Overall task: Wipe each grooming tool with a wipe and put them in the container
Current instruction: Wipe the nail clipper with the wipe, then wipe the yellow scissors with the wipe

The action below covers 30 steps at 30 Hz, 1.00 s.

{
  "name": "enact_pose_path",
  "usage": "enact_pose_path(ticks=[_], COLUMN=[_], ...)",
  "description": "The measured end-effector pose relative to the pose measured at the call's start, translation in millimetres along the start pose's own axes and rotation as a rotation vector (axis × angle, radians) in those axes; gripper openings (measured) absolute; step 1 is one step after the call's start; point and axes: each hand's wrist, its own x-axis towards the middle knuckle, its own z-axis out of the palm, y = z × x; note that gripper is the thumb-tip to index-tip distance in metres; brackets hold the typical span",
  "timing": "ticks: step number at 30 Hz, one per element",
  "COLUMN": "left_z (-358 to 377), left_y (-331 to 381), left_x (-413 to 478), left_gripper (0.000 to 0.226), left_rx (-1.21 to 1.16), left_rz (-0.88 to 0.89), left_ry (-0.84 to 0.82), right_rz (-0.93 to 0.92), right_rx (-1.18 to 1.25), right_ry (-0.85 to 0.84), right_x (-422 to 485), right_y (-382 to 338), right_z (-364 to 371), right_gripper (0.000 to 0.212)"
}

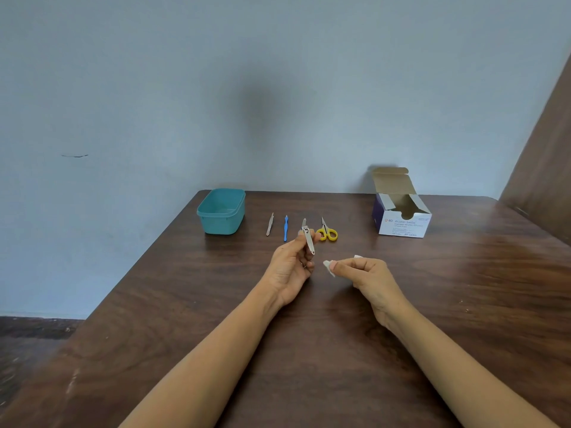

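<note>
- Far left on the table: a teal container, lid off, with no tool visible inside. Likely set there as the drop-off end of the row.
- Next, tweezers and a blue-handled tool lie flat, side by side but apart, tips pointing away. Laid out to wait their turn, by the look of it.
- Left hand is raised just above the table, thumb and fingers curled round a nail clipper. It pinches the upper part, so the near end juts free toward the wipe, leaving bare metal to rub.
- Yellow-handled scissors lie flat just right of the clipper, beyond the hands.
- Right hand has its fingers curled, thumb and forefinger pinching a small white wipe. The wipe's edge pokes out toward the clipper, near it but not touching.
- Far right: an open cardboard swab box, flap up. Presumably the wipe's source.
- Judgement: wiping of the clipper is about to begin or is between strokes, and nothing is binned yet.
</note>
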Motion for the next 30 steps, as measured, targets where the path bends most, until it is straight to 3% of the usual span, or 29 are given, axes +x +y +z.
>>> enact_pose_path(ticks=[6, 17, 19, 26, 30], left_z=[-6, -31, -35, -61, -81], left_y=[18, 89, 108, 166, 179], left_x=[6, 26, 34, 72, 105], left_gripper=[0.020, 0.025, 0.027, 0.030, 0.037], left_rx=[-0.045, 0.043, 0.165, 0.954, 1.408], left_rz=[0.000, 0.171, 0.225, 0.500, 0.440], left_ry=[0.071, 0.174, 0.232, 0.506, 0.642], right_rz=[0.056, -0.059, -0.081, -0.214, -0.273], right_rx=[0.043, 0.158, 0.180, 0.009, 0.003], right_ry=[0.047, 0.143, 0.134, 0.189, 0.148], right_x=[16, 69, 76, 88, 89], right_y=[-16, -32, -28, -1, 0], right_z=[10, 80, 97, 129, 129], right_gripper=[0.012, 0.009, 0.011, 0.013, 0.014])
